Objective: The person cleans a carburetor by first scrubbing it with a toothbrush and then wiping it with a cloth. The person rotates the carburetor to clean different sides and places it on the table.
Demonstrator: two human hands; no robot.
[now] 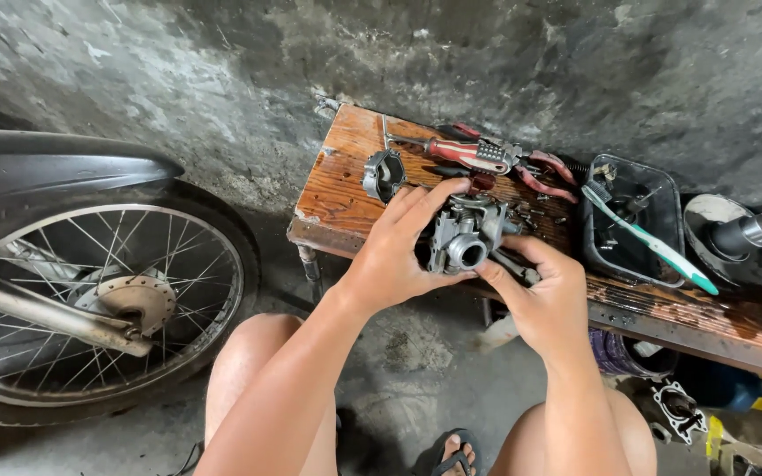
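Okay: motorcycle wheel (pixel 90 300) far left, then left hand (pixel 399 251) and right hand (pixel 544 295) both clamped around a grey carburetor (pixel 465 236) held just above the wooden bench (pixel 337 189). Screwdriver (pixel 460 152) and pliers (pixel 544 172) lie behind it, black tray (pixel 654 198) with toothbrush (pixel 654 242) further right.

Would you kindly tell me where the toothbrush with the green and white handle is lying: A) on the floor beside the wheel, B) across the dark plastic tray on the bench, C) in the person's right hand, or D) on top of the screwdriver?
B: the toothbrush lies slantwise across the dark plastic tray on the wooden bench, to the right of both hands.
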